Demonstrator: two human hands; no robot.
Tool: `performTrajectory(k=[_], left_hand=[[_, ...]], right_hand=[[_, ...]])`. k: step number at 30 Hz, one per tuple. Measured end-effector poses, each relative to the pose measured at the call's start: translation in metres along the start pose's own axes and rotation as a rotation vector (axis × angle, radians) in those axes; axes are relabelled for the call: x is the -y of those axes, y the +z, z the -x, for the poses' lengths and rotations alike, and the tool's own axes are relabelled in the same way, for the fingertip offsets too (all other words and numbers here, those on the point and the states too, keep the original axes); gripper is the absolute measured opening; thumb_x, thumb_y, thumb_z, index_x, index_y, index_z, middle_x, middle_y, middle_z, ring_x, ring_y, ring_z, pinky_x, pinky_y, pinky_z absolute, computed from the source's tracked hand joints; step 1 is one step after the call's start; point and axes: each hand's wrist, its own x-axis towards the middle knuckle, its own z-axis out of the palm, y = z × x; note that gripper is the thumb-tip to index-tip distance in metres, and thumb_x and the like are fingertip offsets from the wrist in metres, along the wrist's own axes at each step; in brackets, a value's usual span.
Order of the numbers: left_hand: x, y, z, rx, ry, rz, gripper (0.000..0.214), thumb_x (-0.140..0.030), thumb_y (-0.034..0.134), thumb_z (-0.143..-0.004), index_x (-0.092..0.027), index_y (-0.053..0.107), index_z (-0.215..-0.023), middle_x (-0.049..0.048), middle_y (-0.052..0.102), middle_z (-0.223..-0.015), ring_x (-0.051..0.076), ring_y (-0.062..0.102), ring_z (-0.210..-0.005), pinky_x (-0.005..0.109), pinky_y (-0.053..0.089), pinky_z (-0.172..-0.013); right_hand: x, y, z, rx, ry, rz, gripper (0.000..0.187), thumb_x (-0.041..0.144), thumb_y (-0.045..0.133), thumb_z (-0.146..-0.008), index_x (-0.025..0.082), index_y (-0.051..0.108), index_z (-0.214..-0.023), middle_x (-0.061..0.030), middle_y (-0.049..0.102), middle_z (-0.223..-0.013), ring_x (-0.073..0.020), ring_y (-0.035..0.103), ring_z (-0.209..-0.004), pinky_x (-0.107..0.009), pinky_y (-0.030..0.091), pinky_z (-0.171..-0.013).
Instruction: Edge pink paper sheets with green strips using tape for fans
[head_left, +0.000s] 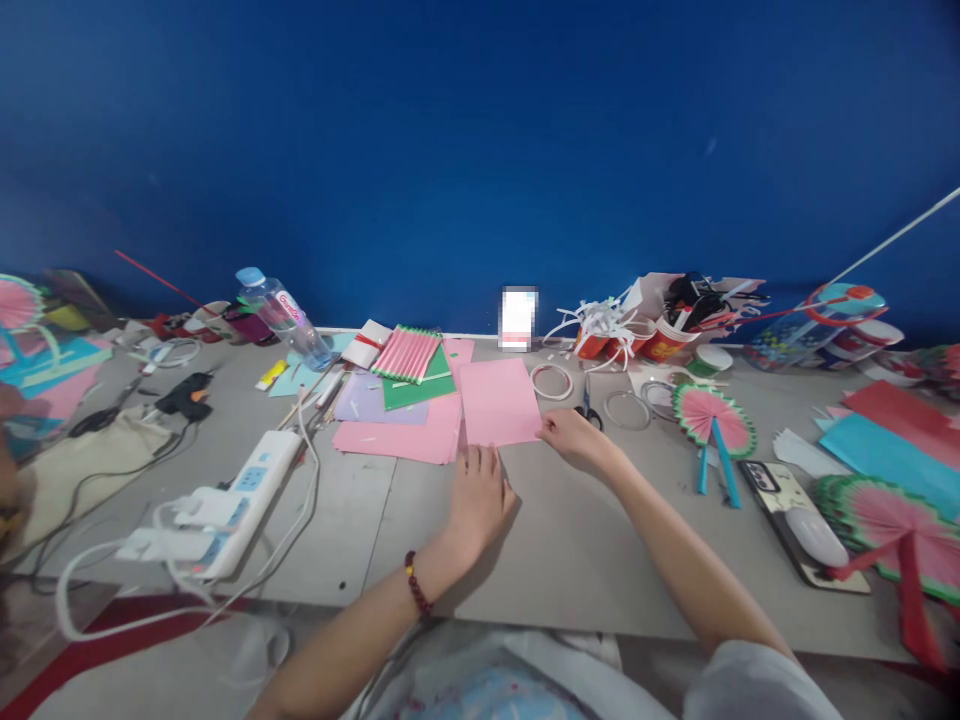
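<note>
A pink sheet of paper (499,402) lies before me, overlapping other pink paper on its left. My right hand (577,438) pinches the sheet's lower right corner between thumb and fingertips. At the lower left corner, my left hand (480,495) rests with its fingers stretched out, the tips touching the near edge. To the left, a pleated pink paper piece with green edges (407,355) sits on a green sheet (420,390). Scissors (590,405) lie just beyond my right hand, partly hidden by it.
A white power strip (251,500) with cables stands left, near a tilted plastic bottle (285,315). Rolls of tape (551,382) and cups with paper strips (600,325) are at the back. Right are a paper fan (716,420), a phone (769,490) and a mouse (816,537).
</note>
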Motion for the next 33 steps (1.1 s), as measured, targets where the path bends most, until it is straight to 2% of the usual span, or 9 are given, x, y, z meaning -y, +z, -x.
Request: performTrajectory(k=[6,10,18,24,29,33], left_hand=[[-0.001,0.008,0.001,-0.016,0.033,0.004,0.049,-0.02,0.042,-0.083,-0.002,0.047,-0.128,0.0192,0.049,-0.13,0.031,0.04,-0.122,0.046,0.033,-0.101],[-0.001,0.009,0.002,-0.017,0.032,0.039,0.051,-0.02,0.044,-0.082,-0.002,0.045,-0.13,0.0189,0.051,-0.124,0.031,0.043,-0.117,0.047,0.033,-0.101],[-0.005,0.003,-0.004,0.024,0.049,0.01,0.057,-0.035,0.045,-0.085,-0.001,0.045,-0.132,0.0201,0.053,-0.119,0.035,0.043,-0.111,0.052,0.033,-0.097],[-0.005,0.004,-0.005,0.015,0.061,-0.023,0.055,-0.033,0.045,-0.085,-0.002,0.047,-0.13,0.0187,0.055,-0.118,0.033,0.045,-0.108,0.052,0.03,-0.099],[-0.003,0.009,-0.005,-0.003,0.085,0.021,0.05,-0.026,0.043,-0.084,-0.002,0.048,-0.127,0.0181,0.052,-0.126,0.031,0.043,-0.116,0.045,0.034,-0.098],[-0.002,0.01,-0.003,0.007,0.101,0.066,0.055,-0.03,0.043,-0.085,0.0,0.044,-0.131,0.0188,0.053,-0.124,0.03,0.044,-0.114,0.044,0.034,-0.099]], right_hand=[[0.004,-0.003,0.001,0.018,0.031,-0.008,0.019,0.023,0.058,-0.076,0.017,0.051,-0.06,0.0023,0.051,-0.057,-0.0104,0.043,-0.056,-0.023,0.026,-0.053],[0.003,-0.002,0.0,0.019,0.024,-0.01,0.019,0.023,0.058,-0.076,0.017,0.051,-0.059,0.0021,0.052,-0.058,-0.0105,0.043,-0.057,-0.022,0.026,-0.054],[-0.002,0.0,-0.002,0.03,0.002,0.007,0.02,0.026,0.057,-0.078,0.017,0.052,-0.061,0.0015,0.053,-0.059,-0.0107,0.044,-0.057,-0.023,0.026,-0.054],[-0.005,0.003,-0.004,0.027,-0.003,0.035,0.019,0.027,0.058,-0.079,0.017,0.054,-0.063,0.0005,0.055,-0.063,-0.0109,0.045,-0.059,-0.022,0.027,-0.055],[-0.005,0.002,-0.004,0.039,0.009,0.025,0.019,0.027,0.059,-0.078,0.017,0.054,-0.062,0.0007,0.054,-0.061,-0.011,0.045,-0.058,-0.022,0.026,-0.054],[-0.004,0.001,-0.004,0.034,0.007,0.01,0.021,0.027,0.058,-0.077,0.017,0.052,-0.06,0.002,0.052,-0.057,-0.0106,0.044,-0.056,-0.022,0.026,-0.053]])
